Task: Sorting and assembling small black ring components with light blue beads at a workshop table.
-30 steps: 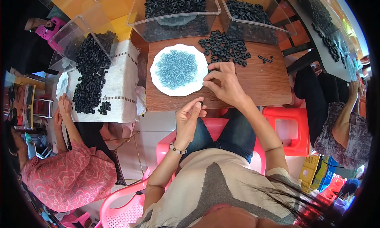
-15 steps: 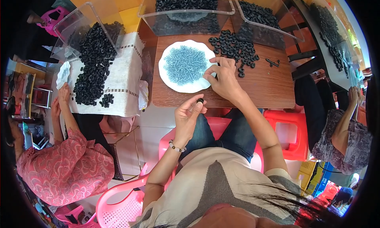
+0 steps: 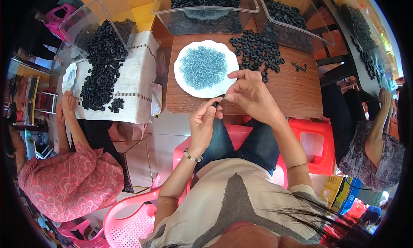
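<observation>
My left hand [image 3: 205, 119] pinches a small black ring [image 3: 216, 104] at the near edge of a brown wooden table [image 3: 297, 93]. My right hand [image 3: 247, 92] is closed in a pinch right beside it, fingertips meeting the ring; what it grips is too small to tell. Just beyond my hands lies a white scalloped plate [image 3: 184, 82] heaped with small blue-grey beads [image 3: 203, 67]. A loose pile of black rings [image 3: 258, 52] lies on the table to the plate's right.
Clear plastic bins of black rings [image 3: 206, 7] [image 3: 288, 17] stand at the table's far edge. On the left, a person in a pink patterned top [image 3: 69, 179] works at a cloth-covered table with black rings [image 3: 101, 71]. Another person [image 3: 374, 149] sits at right. Pink chairs and a red stool [image 3: 312, 144] surround me.
Both hands have come together at the table's near edge by the plate; my left hand rose toward the right hand. The view has shifted slightly.
</observation>
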Available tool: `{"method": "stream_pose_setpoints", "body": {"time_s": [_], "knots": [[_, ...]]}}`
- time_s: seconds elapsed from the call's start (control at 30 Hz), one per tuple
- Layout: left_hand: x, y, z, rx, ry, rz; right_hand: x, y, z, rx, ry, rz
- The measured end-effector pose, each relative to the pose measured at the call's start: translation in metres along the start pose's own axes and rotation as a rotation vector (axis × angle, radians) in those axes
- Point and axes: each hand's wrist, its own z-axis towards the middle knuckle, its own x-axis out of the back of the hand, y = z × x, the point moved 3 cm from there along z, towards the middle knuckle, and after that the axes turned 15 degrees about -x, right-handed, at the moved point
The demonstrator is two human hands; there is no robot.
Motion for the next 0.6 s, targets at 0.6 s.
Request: {"method": "stream_pose_setpoints", "body": {"time_s": [0.6], "knots": [[-0.013, 0.010, -0.006, -0.161, -0.233, 0.280, 0.002, 0.006, -0.025, -0.028, -0.091, -0.098]]}}
